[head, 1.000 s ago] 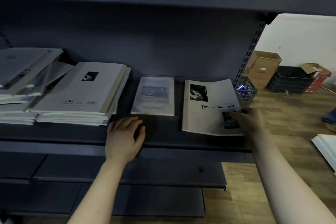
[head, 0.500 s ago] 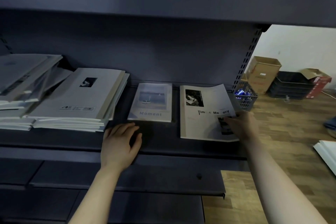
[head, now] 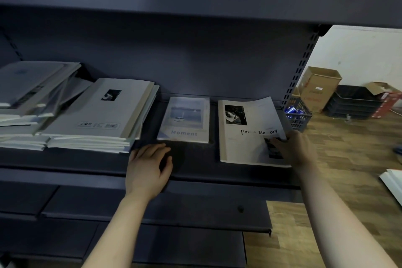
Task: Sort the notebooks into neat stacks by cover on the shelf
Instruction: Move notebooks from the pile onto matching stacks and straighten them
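2 notebooks lie singly on the shelf (head: 65, 165), with a strip of bare metal between them: the Moment book (head: 184, 121) flat in the middle and the Memory book (head: 243, 141) to its right, near the shelf's end. Left of them stands a grey stack (head: 97, 113), fairly square though its lower books fan out. At the far left is a pile (head: 28, 93) with covers tilted and slid across one another.

The left grip (head: 148, 167) rests palm down on the shelf just in front of the Moment book, fingers loosely spread and holding nothing. Its fingertips are near the book's front edge, and I cannot tell if they touch it. The right grip (head: 293, 150) lies over the Memory book's near right corner, fingers across the cover. The thumb is hidden, so I cannot tell whether it pinches the edge or only presses down. The book's far right corner bows upward.

As I judge it, the step in hand is setting the Memory book down and squaring it as the start of its own stack. Sorting looks early, with the pile unsorted. Next, the right grip should flatten the book parallel to the Moment book and let go. Then 1 grip must reach left to the pile and lift its top book without dragging those beneath off the shelf
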A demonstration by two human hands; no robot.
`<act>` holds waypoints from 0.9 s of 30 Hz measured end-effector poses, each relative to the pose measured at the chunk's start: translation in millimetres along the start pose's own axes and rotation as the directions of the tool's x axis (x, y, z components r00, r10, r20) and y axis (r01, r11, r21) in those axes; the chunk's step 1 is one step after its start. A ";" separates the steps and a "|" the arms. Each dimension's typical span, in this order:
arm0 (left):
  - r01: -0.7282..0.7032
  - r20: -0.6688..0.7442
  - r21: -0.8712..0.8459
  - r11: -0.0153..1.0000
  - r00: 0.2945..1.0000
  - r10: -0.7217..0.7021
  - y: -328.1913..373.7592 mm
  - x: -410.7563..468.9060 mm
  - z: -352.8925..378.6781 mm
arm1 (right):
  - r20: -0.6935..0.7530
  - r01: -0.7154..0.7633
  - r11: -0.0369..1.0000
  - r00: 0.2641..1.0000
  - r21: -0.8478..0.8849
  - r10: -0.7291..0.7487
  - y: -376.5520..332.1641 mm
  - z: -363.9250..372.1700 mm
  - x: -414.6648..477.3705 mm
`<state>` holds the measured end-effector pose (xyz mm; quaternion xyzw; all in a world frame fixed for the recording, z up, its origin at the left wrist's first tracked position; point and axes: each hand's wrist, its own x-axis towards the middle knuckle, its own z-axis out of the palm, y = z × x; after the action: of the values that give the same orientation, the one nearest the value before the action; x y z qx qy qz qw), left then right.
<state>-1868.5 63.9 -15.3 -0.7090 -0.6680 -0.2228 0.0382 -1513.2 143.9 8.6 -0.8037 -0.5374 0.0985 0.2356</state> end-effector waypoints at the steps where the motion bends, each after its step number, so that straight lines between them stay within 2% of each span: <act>1: 0.002 0.003 0.001 1.000 1.000 -0.002 -0.1 -0.3 0.1 | 0.004 -0.006 1.000 1.000 -0.002 0.006 -0.1 0.2 -0.5; 12: 0.001 0.021 -0.011 1.000 1.000 -0.001 -1.5 -1.4 -0.6 | 0.002 -0.044 0.999 0.999 0.001 0.044 -6.0 -1.5 -8.0; 19: -0.013 0.027 -0.032 0.999 1.000 0.014 -0.7 -0.7 -2.2 | -0.173 0.023 0.998 0.985 0.061 -0.012 -17.2 -2.6 -24.7; 21: -0.027 0.025 -0.054 0.998 0.999 0.029 -0.6 0.0 -4.2 | -0.186 0.086 0.989 0.981 0.124 -0.062 -29.8 2.1 -33.3; 24: -0.055 0.013 -0.143 0.988 0.998 0.057 -0.9 -0.8 -11.7 | -0.205 0.304 0.929 0.943 0.210 -0.262 -60.7 13.1 -49.7; 27: -0.108 -0.018 -0.215 0.971 0.994 0.107 -3.1 -1.0 -25.1 | -0.120 0.418 0.858 0.909 0.299 -0.400 -94.9 25.8 -67.5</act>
<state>-1878.2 54.5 6.1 -0.7434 -0.6004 -0.2937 -0.0248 -1628.6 119.1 25.7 -0.6250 -0.6662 0.1101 0.3918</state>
